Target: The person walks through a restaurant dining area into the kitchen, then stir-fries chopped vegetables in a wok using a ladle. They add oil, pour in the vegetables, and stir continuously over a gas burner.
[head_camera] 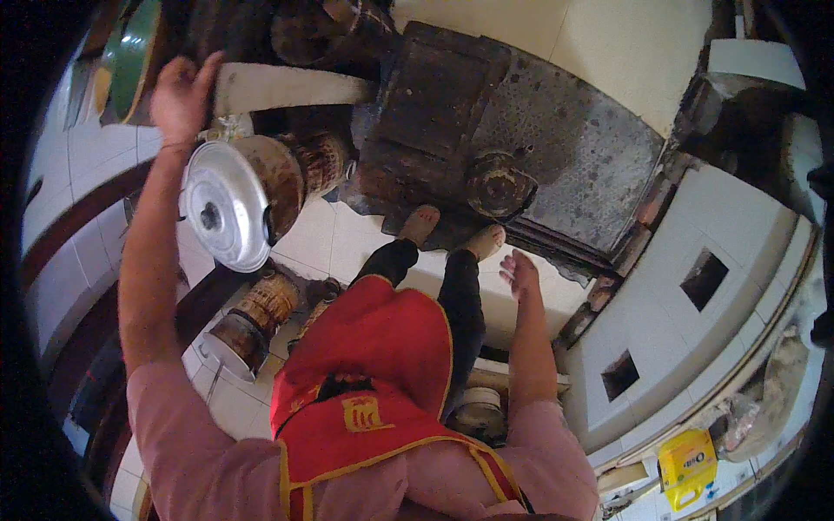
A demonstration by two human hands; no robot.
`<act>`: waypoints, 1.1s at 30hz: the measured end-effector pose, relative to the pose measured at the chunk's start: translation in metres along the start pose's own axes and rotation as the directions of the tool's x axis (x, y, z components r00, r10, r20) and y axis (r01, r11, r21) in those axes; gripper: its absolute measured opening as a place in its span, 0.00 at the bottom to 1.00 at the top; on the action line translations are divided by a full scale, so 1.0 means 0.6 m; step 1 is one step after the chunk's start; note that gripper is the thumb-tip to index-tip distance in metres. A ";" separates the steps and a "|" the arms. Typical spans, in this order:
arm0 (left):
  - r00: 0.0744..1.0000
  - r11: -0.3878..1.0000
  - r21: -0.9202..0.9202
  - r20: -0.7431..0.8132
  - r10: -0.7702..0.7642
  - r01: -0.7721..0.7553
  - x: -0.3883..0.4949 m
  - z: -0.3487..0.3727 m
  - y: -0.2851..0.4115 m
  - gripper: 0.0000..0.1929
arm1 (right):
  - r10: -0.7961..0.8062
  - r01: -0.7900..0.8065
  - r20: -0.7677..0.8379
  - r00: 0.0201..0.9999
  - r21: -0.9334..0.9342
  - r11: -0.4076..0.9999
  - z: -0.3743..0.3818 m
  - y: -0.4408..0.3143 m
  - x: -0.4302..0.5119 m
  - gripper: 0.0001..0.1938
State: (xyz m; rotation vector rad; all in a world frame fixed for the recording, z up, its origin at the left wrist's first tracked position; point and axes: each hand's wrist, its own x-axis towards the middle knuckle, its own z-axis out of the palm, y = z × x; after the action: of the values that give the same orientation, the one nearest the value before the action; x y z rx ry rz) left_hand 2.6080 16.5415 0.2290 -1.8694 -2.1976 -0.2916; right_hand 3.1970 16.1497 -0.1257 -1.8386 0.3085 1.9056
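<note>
At the upper left, my left hand [180, 98] is raised with thumb and fingers apart, beside the end of a pale board-like surface [287, 88]. A green round object [130, 58] stands just left of it. Below the hand, a large pot with a silver metal lid [228, 202] sits on a patterned stove [324, 164]. My right hand [520, 273] hangs in front of my right leg with its fingers loosely bent; nothing shows in it. Near that hand, a round pot-like object [498, 185] rests at the edge of a dark mat or slab.
A smaller pot [238, 342] on a patterned stove stands on the tiled floor at left. A white bucket [480, 407] is by my right leg. At right runs a tiled counter [664, 286] with square openings and a yellow jug [687, 465] on top.
</note>
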 end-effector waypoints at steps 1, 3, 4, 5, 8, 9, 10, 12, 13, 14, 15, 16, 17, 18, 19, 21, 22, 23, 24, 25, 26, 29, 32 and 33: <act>0.996 1.000 0.000 0.083 -0.030 0.030 0.007 -0.002 -0.001 0.31 | 0.007 -0.008 -0.062 0.998 -0.028 1.000 -0.003 -0.008 0.050 0.15; 1.000 0.998 -0.066 0.028 -0.001 0.003 0.007 0.005 -0.035 0.31 | -0.036 0.025 -0.157 0.987 -0.071 0.997 -0.005 -0.028 0.136 0.14; 0.999 0.995 -0.099 0.045 -0.025 0.029 0.009 0.011 -0.045 0.28 | -0.015 0.001 -0.202 0.979 -0.071 0.997 -0.006 -0.037 0.180 0.15; 0.997 0.997 -0.081 0.069 0.019 -0.014 0.011 0.008 -0.006 0.24 | 0.005 -0.021 -0.254 0.967 -0.060 0.998 -0.015 -0.044 0.223 0.16; 0.996 0.999 0.024 0.083 0.041 -0.043 0.005 -0.008 -0.011 0.20 | -0.007 0.009 -0.179 0.984 0.013 1.000 -0.030 -0.050 0.314 0.21; 0.996 0.998 0.059 0.088 -0.002 -0.003 0.006 -0.013 -0.018 0.15 | -0.013 0.020 -0.149 0.989 0.041 0.999 -0.033 -0.049 0.342 0.23; 0.995 0.995 0.092 0.091 -0.045 0.037 0.008 -0.016 -0.025 0.12 | 0.019 -0.007 -0.129 0.991 0.091 0.996 -0.041 -0.049 0.371 0.24; 0.968 0.950 0.197 0.121 0.222 -0.242 0.020 -0.015 -0.038 0.10 | 0.077 -0.058 -0.087 0.993 0.195 0.979 -0.050 -0.043 0.423 0.28; 0.953 0.921 0.252 0.137 0.270 -0.297 0.019 -0.019 -0.047 0.11 | 0.029 -0.027 -0.008 1.000 0.248 0.968 -0.021 -0.044 0.423 0.30; 0.939 0.887 0.311 0.158 0.306 -0.342 0.010 -0.027 -0.063 0.13 | -0.018 -0.003 0.068 0.997 0.292 0.956 0.017 -0.064 0.397 0.32; 0.944 0.880 0.343 0.159 0.290 -0.328 0.010 -0.028 -0.069 0.15 | -0.079 0.031 0.123 0.989 0.351 0.936 0.032 -0.079 0.372 0.34; 0.934 0.865 0.353 0.169 0.316 -0.356 0.013 -0.031 -0.074 0.15 | -0.105 0.017 0.222 0.969 0.365 0.931 0.015 -0.062 0.412 0.37; 0.923 0.849 0.364 0.175 0.342 -0.383 0.016 -0.033 -0.079 0.16 | -0.071 -0.007 0.185 0.980 0.389 0.921 0.014 -0.061 0.416 0.34; 0.894 0.822 0.352 0.195 0.404 -0.448 0.022 -0.040 -0.081 0.15 | -0.032 -0.030 0.145 0.989 0.408 0.913 0.010 -0.059 0.414 0.31; 0.897 0.848 0.296 0.192 0.398 -0.440 0.020 -0.040 -0.084 0.15 | 0.005 -0.049 0.104 0.995 0.426 0.903 0.011 -0.063 0.403 0.28; 0.933 0.931 0.124 0.164 0.321 -0.343 0.019 -0.029 -0.075 0.15 | -0.149 0.162 -0.071 0.986 0.243 0.957 -0.029 -0.036 0.408 0.18; 0.959 0.968 0.017 0.143 0.244 -0.248 0.020 -0.023 -0.063 0.15 | -0.242 0.260 -0.136 0.961 0.138 0.956 -0.043 -0.026 0.409 0.14; 0.976 0.981 0.069 0.133 0.170 -0.180 0.014 -0.021 -0.044 0.11 | -0.232 0.240 -0.065 0.971 0.218 0.946 -0.040 -0.029 0.387 0.14; 0.988 0.987 0.122 0.121 0.094 -0.109 0.008 -0.023 -0.024 0.10 | -0.224 0.211 0.013 0.974 0.291 0.933 -0.035 -0.032 0.355 0.15; 0.997 0.999 0.001 0.066 0.046 -0.046 -0.001 -0.012 0.004 0.13 | -0.222 0.177 0.087 0.971 0.360 0.916 -0.016 -0.045 0.329 0.17; 0.997 0.999 -0.015 0.065 0.030 -0.029 -0.004 -0.015 0.003 0.17 | -0.178 0.134 0.094 0.979 0.357 0.924 0.025 -0.063 0.296 0.16; 0.999 0.991 -0.133 0.051 -0.006 0.013 -0.001 -0.017 0.013 0.27 | -0.100 0.063 0.101 0.990 0.314 0.947 0.136 -0.110 0.189 0.14; 0.998 0.994 -0.106 0.061 0.014 -0.007 0.000 -0.030 0.015 0.25 | -0.060 0.045 0.053 0.997 0.253 0.966 0.176 -0.096 0.207 0.12; 0.999 0.987 -0.160 0.028 -0.020 0.025 -0.006 -0.034 0.027 0.26 | -0.063 0.053 0.036 0.997 0.240 0.969 0.160 -0.089 0.204 0.12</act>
State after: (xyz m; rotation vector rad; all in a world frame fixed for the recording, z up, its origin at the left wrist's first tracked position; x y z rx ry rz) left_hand 2.6253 16.5346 0.2472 -1.9409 -2.2752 -0.4633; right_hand 3.1391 16.2628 -0.2306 -1.6283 0.4439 1.7815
